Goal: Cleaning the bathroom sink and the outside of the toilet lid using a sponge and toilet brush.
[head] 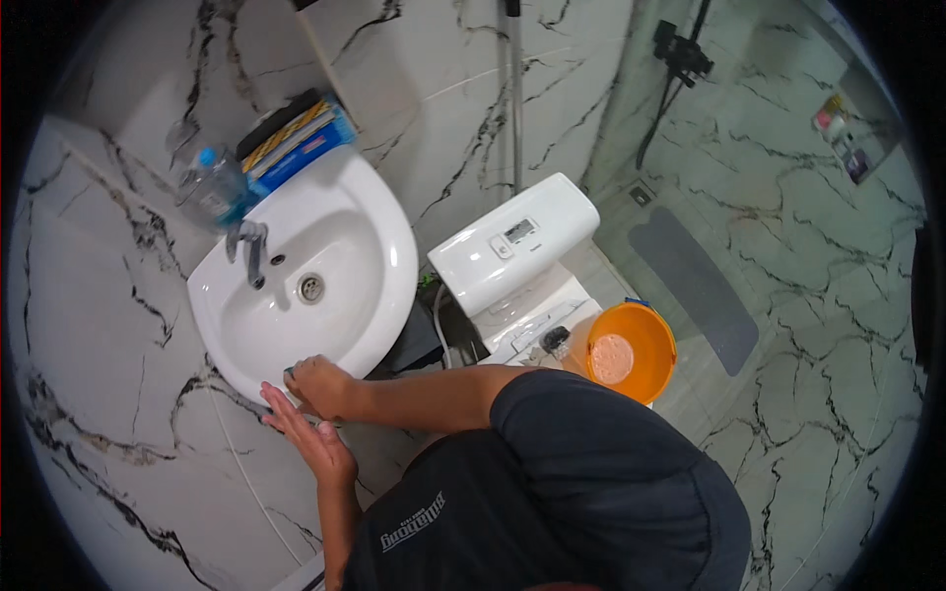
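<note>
My left hand is held flat with its fingers extended, just below the front rim of a white ceramic washbasin. Beside it, my right hand is curled into a fist over the rim. A small teal thing shows at the far edge of that fist; the fingers hide most of it, so its kind cannot be made out. A chrome mixer tap rises from the back of the basin, with a metal drain in the bowl. No running water is visible.
Behind the tap stands a clear plastic bottle with a blue cap, next to stacked boxes. To the right are a toilet cistern, an orange bucket with pale pink contents, and a grey mat beyond glass.
</note>
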Demonstrator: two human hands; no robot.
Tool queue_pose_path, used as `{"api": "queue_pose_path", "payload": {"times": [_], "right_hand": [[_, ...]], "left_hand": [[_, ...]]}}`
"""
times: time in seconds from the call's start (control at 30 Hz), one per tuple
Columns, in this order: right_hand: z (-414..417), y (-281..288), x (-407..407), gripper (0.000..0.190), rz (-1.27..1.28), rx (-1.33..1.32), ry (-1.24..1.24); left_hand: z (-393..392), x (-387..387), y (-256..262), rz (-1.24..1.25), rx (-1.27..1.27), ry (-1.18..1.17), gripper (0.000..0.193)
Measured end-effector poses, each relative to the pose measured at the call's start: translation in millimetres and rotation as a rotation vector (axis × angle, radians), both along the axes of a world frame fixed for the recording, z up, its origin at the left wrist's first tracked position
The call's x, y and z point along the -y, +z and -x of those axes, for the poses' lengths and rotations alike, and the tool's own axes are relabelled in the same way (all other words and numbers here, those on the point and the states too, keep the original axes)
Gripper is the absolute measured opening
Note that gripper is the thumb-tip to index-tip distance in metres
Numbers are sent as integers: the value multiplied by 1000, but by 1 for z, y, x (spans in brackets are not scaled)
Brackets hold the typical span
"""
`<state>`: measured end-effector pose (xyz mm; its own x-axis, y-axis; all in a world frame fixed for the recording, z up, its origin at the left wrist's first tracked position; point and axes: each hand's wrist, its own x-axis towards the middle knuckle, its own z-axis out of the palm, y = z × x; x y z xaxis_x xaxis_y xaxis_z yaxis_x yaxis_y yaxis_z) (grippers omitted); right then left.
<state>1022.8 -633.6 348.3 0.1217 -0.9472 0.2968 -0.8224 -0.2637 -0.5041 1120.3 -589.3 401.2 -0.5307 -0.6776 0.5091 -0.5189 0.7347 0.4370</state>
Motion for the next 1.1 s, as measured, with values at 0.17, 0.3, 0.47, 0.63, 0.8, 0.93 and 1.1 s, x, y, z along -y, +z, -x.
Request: {"api": "queue_pose_path", "payload": {"times": [0.17,0.3,0.47,0.63,0.8,0.93,1.1], "right_hand": [[76,-6,-40,37,135,-73,-14],[141,1,-55,31,326,-231,-114],[70,-2,-32,35,23,-186,-167],[51,-18,-37,32,201,-88,-62],[165,-2,-50,21,458,-157,-339],[136,3,-52,22,180,-147,-453],[68,-24,-56,30,324,-87,-277]], "left_hand": [[11,12,15,14,69,-67,67],[8,25,10,-24,32,-108,66],[19,43,9,-16,-2,-180,65],[37,56,21,-27,41,-226,66],[49,64,21,-81,-9,-286,68],[47,61,15,-104,77,-314,68],[46,59,5,-110,163,-346,65]]}}
